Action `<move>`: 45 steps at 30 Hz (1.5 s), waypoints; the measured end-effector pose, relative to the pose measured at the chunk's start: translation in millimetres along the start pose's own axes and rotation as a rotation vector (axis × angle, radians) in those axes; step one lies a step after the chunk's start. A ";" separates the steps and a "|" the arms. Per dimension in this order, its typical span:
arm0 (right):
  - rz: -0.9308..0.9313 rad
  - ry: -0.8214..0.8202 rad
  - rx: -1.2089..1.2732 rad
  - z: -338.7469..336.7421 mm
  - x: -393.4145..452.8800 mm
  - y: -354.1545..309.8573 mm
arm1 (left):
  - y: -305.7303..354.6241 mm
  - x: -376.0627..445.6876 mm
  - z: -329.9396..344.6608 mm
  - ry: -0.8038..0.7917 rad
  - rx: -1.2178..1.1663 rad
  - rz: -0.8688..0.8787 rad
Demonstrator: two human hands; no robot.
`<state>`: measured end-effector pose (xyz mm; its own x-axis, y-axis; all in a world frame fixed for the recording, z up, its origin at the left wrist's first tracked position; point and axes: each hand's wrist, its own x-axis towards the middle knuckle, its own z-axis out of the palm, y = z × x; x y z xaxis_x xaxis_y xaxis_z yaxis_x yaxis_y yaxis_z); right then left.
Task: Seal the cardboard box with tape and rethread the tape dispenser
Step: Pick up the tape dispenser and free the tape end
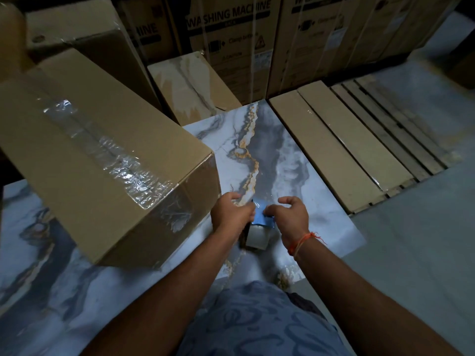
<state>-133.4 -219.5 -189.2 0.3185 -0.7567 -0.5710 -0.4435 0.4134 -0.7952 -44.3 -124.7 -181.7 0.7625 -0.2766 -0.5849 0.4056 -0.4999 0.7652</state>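
A large brown cardboard box (84, 160) lies at the left on marble-patterned slabs, with a wrinkled strip of clear tape (108, 152) along its top seam and down its near end. To its right, both hands hold a tape dispenser (259, 224) with a blue front plate and a roll of clear tape below it. My left hand (231, 211) grips its left side. My right hand (289, 214) pinches the blue plate with thumb and forefinger, the other fingers spread. An orange thread is tied around the right wrist.
Marble-patterned slabs (277, 150) cover the floor under the box and hands. Tall washing-machine cartons (231, 34) stand along the back. Flat cardboard-wrapped packs (341, 150) and wooden slats (401, 124) lie at the right. Bare grey floor (411, 253) is at the lower right.
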 end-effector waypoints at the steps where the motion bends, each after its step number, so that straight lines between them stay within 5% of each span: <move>1: -0.001 0.000 -0.001 -0.5 0.6 0.6 | -0.7 1.1 -3.1 0.048 0.126 0.032; 3: -0.010 0.000 -0.013 -1.4 1.3 1.1 | -1.0 2.7 -6.0 0.028 0.217 0.037; 8: -0.030 -0.004 -0.053 -0.6 1.7 0.6 | 0.6 2.6 4.1 -0.237 0.002 -0.104; 25: -0.168 0.003 -0.162 -10.3 0.4 10.0 | -13.6 15.0 9.0 -0.256 -0.040 -0.066; 31: -0.016 -0.148 0.088 -9.5 -2.2 10.1 | -14.1 15.2 8.4 -0.281 -0.079 -0.070; 45: 0.122 -0.162 0.071 -10.8 -1.1 9.7 | -15.6 11.3 8.0 -0.284 -0.113 -0.064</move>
<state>-147.1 -220.2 -194.1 0.3995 -0.6098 -0.6845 -0.4287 0.5357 -0.7275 -46.0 -126.6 -202.5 0.5687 -0.4733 -0.6727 0.5141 -0.4340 0.7399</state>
